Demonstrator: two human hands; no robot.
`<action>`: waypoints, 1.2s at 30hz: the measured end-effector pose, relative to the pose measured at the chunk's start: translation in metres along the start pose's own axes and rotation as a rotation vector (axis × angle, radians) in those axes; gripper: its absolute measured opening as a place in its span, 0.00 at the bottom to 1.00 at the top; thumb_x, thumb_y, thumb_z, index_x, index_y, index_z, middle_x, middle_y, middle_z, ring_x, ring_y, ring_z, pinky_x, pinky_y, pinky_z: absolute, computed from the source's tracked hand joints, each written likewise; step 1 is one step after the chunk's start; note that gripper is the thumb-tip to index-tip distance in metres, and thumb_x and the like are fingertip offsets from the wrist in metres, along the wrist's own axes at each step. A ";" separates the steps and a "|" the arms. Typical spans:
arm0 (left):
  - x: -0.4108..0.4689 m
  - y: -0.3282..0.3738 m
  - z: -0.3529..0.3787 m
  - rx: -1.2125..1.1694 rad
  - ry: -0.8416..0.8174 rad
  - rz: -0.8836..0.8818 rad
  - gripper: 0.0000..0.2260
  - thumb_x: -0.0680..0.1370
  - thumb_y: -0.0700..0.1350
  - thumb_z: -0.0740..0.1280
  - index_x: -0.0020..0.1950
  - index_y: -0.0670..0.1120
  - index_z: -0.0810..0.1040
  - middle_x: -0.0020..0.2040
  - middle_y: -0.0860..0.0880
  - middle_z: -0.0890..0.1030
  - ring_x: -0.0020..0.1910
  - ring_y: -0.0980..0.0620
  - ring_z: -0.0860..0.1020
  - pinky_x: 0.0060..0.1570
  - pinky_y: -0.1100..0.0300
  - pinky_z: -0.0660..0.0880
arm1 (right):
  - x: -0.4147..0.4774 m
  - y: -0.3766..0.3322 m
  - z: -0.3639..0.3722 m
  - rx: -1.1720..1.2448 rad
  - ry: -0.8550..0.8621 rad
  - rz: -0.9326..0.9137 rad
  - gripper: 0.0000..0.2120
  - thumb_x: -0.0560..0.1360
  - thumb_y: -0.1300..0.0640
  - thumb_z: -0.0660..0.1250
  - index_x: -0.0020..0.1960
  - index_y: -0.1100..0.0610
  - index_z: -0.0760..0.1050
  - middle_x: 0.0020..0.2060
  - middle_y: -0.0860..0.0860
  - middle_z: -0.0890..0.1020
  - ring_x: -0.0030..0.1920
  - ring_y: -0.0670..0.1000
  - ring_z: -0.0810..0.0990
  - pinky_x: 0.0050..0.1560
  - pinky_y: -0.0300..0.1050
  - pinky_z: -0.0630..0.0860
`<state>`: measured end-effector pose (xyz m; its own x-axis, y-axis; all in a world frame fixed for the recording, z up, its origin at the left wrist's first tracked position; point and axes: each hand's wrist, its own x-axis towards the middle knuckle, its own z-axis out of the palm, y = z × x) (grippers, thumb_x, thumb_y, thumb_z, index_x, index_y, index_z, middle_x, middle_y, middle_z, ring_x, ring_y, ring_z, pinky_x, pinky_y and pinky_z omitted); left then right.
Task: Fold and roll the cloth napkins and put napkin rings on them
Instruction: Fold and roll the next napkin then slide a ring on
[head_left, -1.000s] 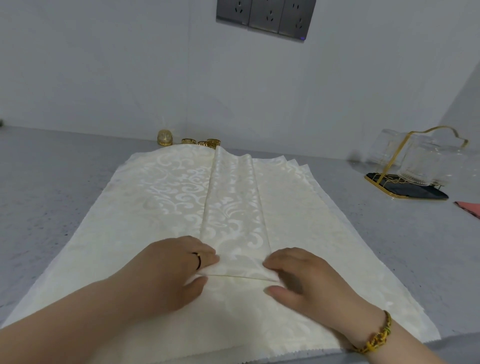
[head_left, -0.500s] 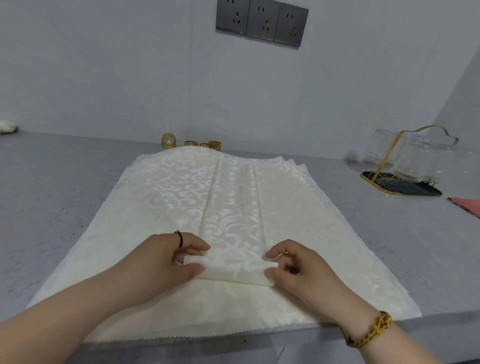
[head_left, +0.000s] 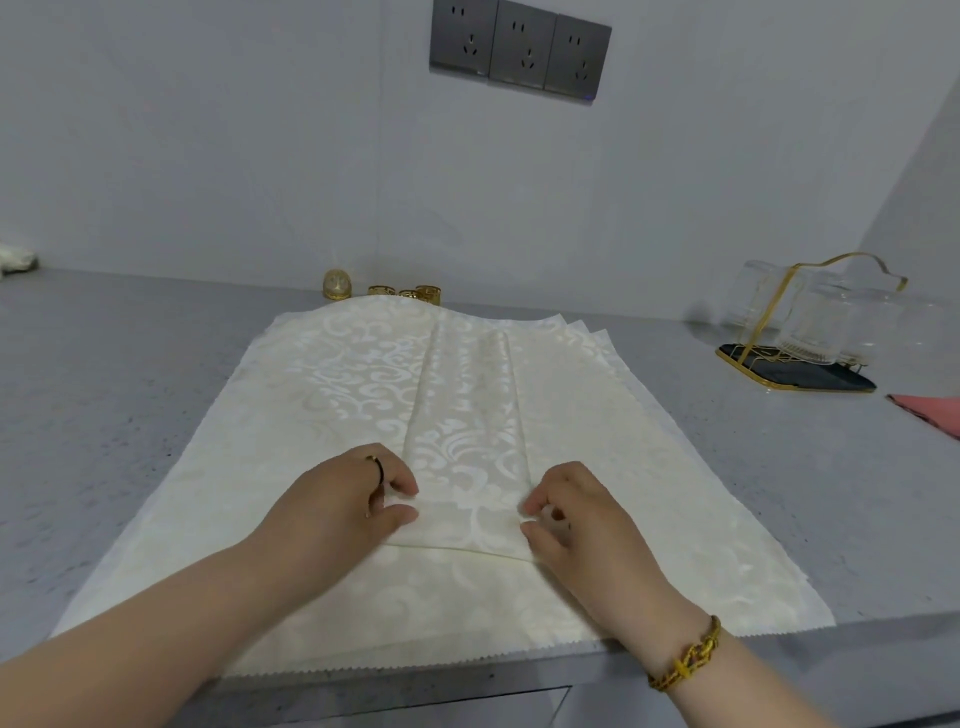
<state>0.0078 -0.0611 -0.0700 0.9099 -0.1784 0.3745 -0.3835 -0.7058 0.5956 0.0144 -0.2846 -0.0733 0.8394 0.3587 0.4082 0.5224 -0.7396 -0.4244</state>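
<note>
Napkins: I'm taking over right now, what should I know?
The left hand pinches the folded napkin at its near left corner; the right hand pinches the near right corner.
It lies as a long strip on the stack of flat napkins on the counter. Gold napkin rings stand behind the stack, by the wall.
Done: strip folded. Left: roll it, ring it, then the others.

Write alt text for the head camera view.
A left hand and right hand pinch the near end of a folded cream damask napkin strip atop flat cream napkins on a grey counter. Gold napkin rings stand behind it.
</note>
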 end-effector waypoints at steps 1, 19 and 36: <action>-0.001 -0.002 0.000 0.027 -0.038 0.055 0.04 0.72 0.57 0.63 0.38 0.63 0.69 0.42 0.59 0.76 0.48 0.72 0.69 0.43 0.76 0.67 | -0.002 0.002 0.001 -0.060 0.008 -0.079 0.05 0.71 0.58 0.61 0.40 0.55 0.76 0.39 0.45 0.76 0.39 0.43 0.70 0.42 0.29 0.67; 0.036 -0.011 0.002 -0.253 -0.092 -0.299 0.03 0.75 0.47 0.67 0.41 0.53 0.76 0.28 0.53 0.70 0.28 0.58 0.70 0.31 0.69 0.66 | 0.034 0.014 -0.006 0.260 -0.085 0.348 0.08 0.75 0.55 0.64 0.38 0.48 0.72 0.33 0.46 0.75 0.32 0.42 0.71 0.34 0.31 0.66; 0.033 -0.019 -0.003 0.578 -0.138 0.293 0.20 0.63 0.55 0.53 0.45 0.61 0.81 0.43 0.68 0.80 0.50 0.65 0.73 0.43 0.81 0.62 | 0.018 0.021 0.000 -0.303 -0.005 -0.131 0.15 0.64 0.51 0.59 0.45 0.52 0.79 0.42 0.45 0.84 0.39 0.44 0.82 0.41 0.32 0.75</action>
<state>0.0450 -0.0514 -0.0667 0.8073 -0.4783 0.3457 -0.5068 -0.8620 -0.0091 0.0405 -0.2932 -0.0751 0.7694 0.4641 0.4389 0.5583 -0.8225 -0.1090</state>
